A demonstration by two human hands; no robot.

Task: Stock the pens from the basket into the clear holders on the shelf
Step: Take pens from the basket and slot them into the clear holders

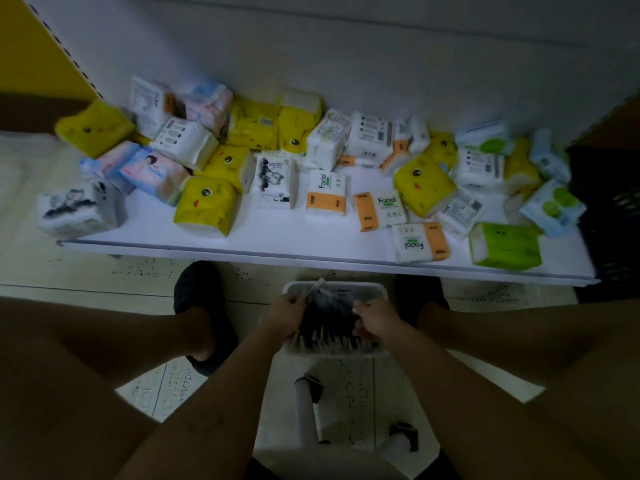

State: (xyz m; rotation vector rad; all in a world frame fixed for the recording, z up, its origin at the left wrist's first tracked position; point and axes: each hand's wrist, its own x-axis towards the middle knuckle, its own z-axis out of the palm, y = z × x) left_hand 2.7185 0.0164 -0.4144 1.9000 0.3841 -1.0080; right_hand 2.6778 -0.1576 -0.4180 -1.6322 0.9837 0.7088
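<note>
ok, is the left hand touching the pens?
Touching. Head view shows the left hand with fingers curled round the pen bundle in the basket.

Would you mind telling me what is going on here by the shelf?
A person crouches before a low white shelf strewn with soft tissue packs. The left hand and the right hand are down in a small white plastic basket on the pale tiled floor, gripping a dark bundle of pens, seemingly bagged. No pens are on the shelf yet, and no clear holders are in view.
</note>
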